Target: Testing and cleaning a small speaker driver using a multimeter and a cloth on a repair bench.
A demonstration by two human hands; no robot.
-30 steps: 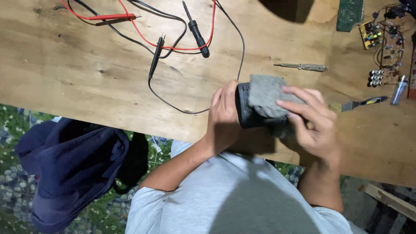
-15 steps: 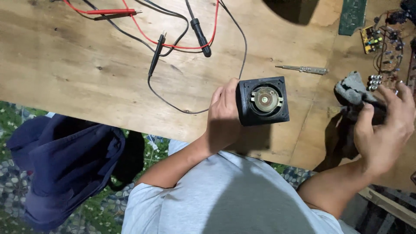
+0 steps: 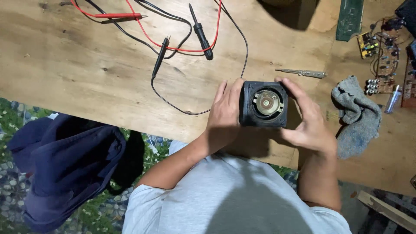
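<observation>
Right then, I had both hands, left hand point(image 3: 225, 115) and right hand point(image 3: 310, 125), clasped around the black speaker box point(image 3: 264, 104) above the wooden surface point(image 3: 86, 86), its round open face pointing up at me

My left hand point(image 3: 225, 115) and my right hand point(image 3: 310, 123) are both raised in front of my chest, forearms bent inward. Each grip is closed from one side, fingers curled, thumbs pointing forward, wrists nearly straight.
</observation>
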